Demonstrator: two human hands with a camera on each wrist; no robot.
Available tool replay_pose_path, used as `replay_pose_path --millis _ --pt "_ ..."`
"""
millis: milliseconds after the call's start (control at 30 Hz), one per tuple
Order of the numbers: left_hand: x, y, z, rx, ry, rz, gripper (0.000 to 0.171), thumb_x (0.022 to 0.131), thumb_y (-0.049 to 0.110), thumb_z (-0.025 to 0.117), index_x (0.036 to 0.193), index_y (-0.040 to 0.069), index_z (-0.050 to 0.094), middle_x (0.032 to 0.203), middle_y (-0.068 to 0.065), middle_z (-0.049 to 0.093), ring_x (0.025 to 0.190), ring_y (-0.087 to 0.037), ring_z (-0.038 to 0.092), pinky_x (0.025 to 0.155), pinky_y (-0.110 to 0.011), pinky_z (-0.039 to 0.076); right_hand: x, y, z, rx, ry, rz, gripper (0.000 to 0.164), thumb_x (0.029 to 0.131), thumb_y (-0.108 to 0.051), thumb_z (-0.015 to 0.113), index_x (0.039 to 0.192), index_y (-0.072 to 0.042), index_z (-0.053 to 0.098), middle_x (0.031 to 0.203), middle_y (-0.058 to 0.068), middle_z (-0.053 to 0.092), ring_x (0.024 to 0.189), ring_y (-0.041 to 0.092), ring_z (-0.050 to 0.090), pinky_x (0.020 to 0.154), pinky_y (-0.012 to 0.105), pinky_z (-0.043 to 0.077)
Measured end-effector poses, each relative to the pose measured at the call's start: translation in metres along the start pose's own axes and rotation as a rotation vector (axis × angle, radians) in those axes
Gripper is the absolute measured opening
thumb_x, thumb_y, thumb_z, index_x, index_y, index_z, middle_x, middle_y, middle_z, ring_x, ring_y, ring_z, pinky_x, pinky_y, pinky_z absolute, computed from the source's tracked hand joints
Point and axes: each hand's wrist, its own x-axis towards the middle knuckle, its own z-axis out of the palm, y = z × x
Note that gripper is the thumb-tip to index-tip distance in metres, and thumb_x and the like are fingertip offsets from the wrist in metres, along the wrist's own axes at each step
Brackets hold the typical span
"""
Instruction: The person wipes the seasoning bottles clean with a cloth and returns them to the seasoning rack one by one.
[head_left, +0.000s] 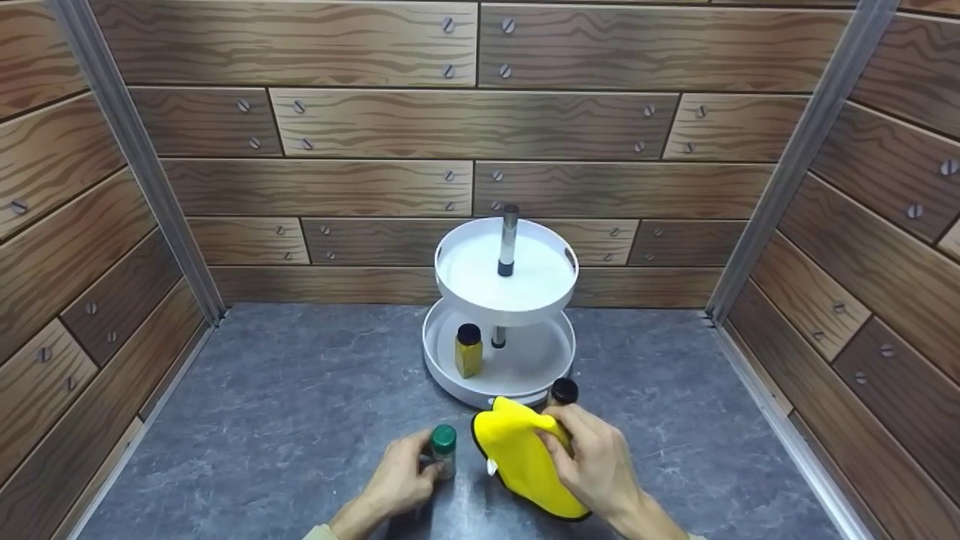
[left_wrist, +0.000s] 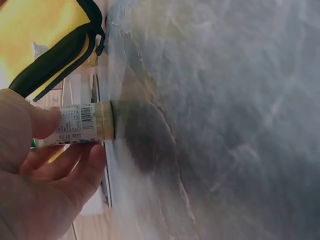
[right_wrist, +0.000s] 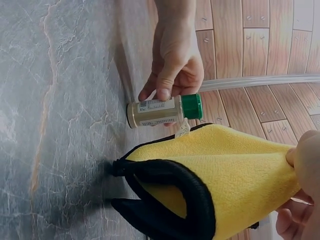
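Note:
My left hand [head_left: 401,474] grips a small spice jar [right_wrist: 157,111] with a green cap and a printed label, thumb on one side and fingers on the other. The jar stands upright on the grey tabletop, its base right at the surface in the left wrist view. My right hand [head_left: 596,461] pinches a yellow cloth [head_left: 521,454] with black edging, which hangs folded just right of the jar. Beyond the right fingers a black-capped jar [head_left: 562,391] shows, mostly hidden by the hand and cloth.
A white two-tier round tray [head_left: 442,382] stands behind the hands, with a central post [head_left: 508,240]. On its lower tier sits a yellow jar with a black lid [head_left: 469,352]. Wood-patterned walls [head_left: 375,124] with metal corner strips enclose the grey table [head_left: 300,390].

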Motion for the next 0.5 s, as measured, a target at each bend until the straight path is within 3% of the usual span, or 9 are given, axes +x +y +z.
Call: replay_pose_path --millis 133,233,367,500 --pt "-0.002 0.002 0.002 0.064 0.047 -0.048 0.025 0.087 0.018 0.083 0.111 0.018 0.075 0.102 0.002 0.081 0.096 -0.016 0.076 0.088 -0.037 0.064 0.0 0.0 0.0 0.011 -0.006 -0.005 0.029 0.083 -0.005 0.094 0.106 -0.014 0.079 0.092 -0.009 0.075 0.072 -0.005 0.052 0.062 0.012 0.046" --pt "-0.004 0.008 0.005 0.212 0.081 -0.136 0.034 0.087 0.037 0.086 0.111 0.019 0.071 0.099 0.003 0.075 0.091 -0.015 0.067 0.079 -0.037 0.057 -0.001 0.001 0.0 0.018 -0.004 -0.013 0.029 0.083 -0.005 0.094 0.106 -0.014 0.079 0.091 -0.009 0.074 0.072 -0.005 0.053 0.062 0.012 0.046" --pt "-0.004 0.018 0.011 0.39 0.058 -0.248 0.05 0.09 0.056 0.084 0.114 0.016 0.066 0.101 -0.001 0.069 0.093 -0.02 0.061 0.079 -0.045 0.058 -0.001 0.001 0.0 0.016 0.001 -0.017 0.029 0.083 -0.005 0.093 0.106 -0.015 0.079 0.089 -0.01 0.072 0.072 -0.005 0.051 0.062 0.011 0.045" --pt "-0.003 0.021 0.017 0.463 0.035 -0.29 0.06 0.092 0.061 0.082 0.12 0.012 0.062 0.106 -0.006 0.068 0.096 -0.024 0.06 0.082 -0.051 0.063 -0.001 0.001 0.0 0.011 -0.001 -0.011 0.028 0.084 -0.007 0.093 0.107 -0.016 0.079 0.087 -0.012 0.07 0.072 -0.006 0.049 0.062 0.011 0.044"
